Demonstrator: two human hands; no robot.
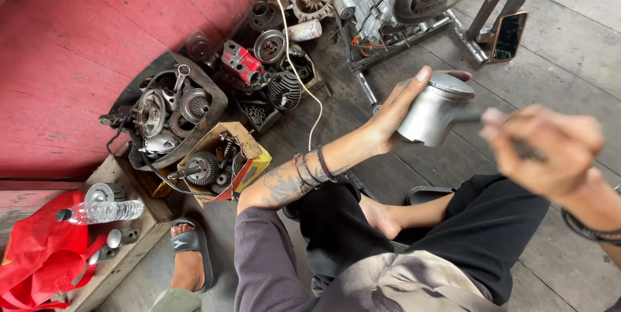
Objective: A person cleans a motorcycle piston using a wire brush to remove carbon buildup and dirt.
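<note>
Folded legs in black trousers [466, 234] fill the near edge of the view, with a bare foot [381, 216] tucked between them on the grey plank floor [569, 60]. To the far left, a red bag [39, 254] and a clear plastic bottle [103, 211] are seen on a low wooden step, and boxes of engine parts [171, 115] are set along the red wall. Further right, the left hand [394, 115] is closed around a grey metal piston [435, 108], thumb up along its near side and fingertips hooked over the crown; the piston is held tilted in the air above the knees, clear of the floor. At the right, the right hand [550, 147] is blurred, and it appears to be closed on a thin dark tool [475, 118] whose tip reaches the piston's side. For the work to go well, the piston would best be gripped firmly and kept steady, and the tool guided with light, controlled pressure so that the wall is not scored.
</note>
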